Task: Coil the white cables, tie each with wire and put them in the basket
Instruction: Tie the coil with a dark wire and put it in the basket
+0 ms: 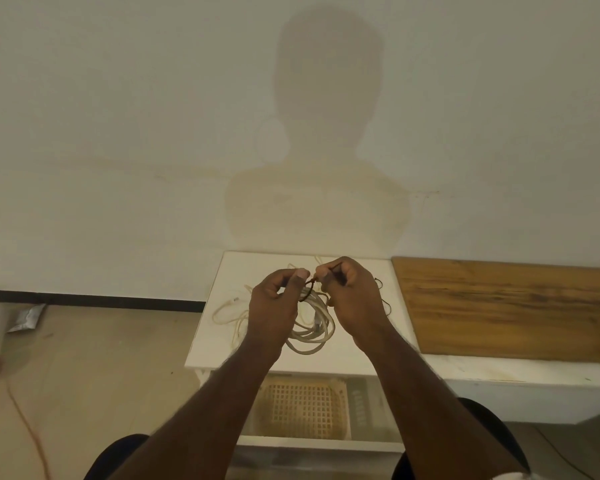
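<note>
Head view looks down on both my hands raised together over the small white table [357,348], with the coiled white rubbery cable [312,332] hanging between them. My left hand [274,306] pinches one end of the thin dark tie wire [309,289] and my right hand [352,299] pinches the other, the wire looped round the top of the coil. I judge the cable light and springy, apt to uncoil if slack, so the bundle is best held at the tied point. The wire looks stiff enough to keep a twist. More loose white cable [229,313] lies on the table, and the pale plastic lattice basket [302,407] sits on the shelf below.
</note>
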